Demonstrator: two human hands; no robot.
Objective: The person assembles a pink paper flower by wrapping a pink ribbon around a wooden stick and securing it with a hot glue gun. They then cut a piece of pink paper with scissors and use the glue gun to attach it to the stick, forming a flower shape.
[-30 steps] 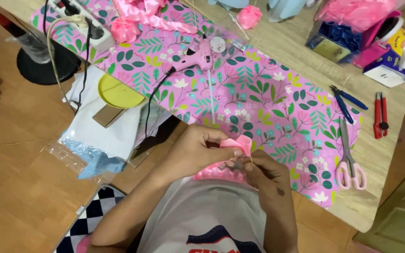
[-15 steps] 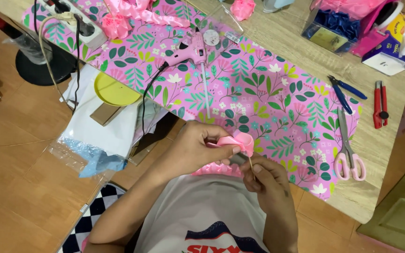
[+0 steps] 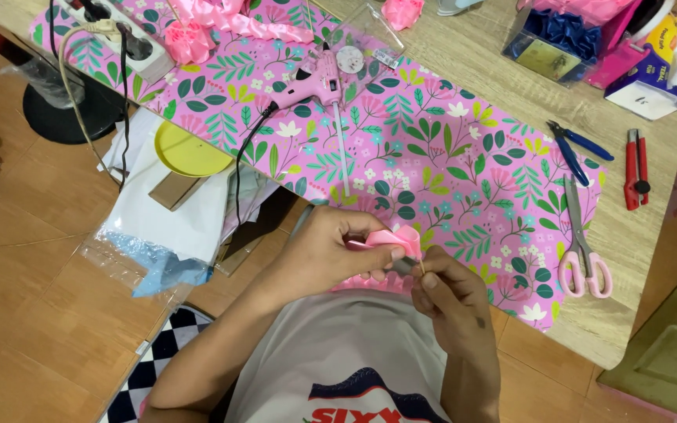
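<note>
My left hand [image 3: 327, 249] pinches a small pink ribbon piece [image 3: 398, 240] folded into a petal shape, held just above the near edge of the pink floral paper [image 3: 448, 164]. My right hand [image 3: 442, 294] is closed on a thin stick [image 3: 423, 269] with a dark wrapped tip that touches the underside of the ribbon. Both hands meet close to my chest. A pink glue gun [image 3: 319, 82] lies on the paper farther away, with a clear glue stick [image 3: 342, 149] beside it.
Pink-handled scissors [image 3: 583, 243], blue pliers [image 3: 577, 149] and a red cutter [image 3: 635, 168] lie on the wooden table [image 3: 628, 235] at right. Boxes of ribbon [image 3: 589, 39] stand at the back right, a power strip [image 3: 119, 35] and pink ribbon flower [image 3: 187, 41] at the back left. A yellow disc [image 3: 186, 150] sits lower left.
The view has drifted slightly toward the table. My fingers have shifted a little around the ribbon and stick; both stay held at the paper's near edge.
</note>
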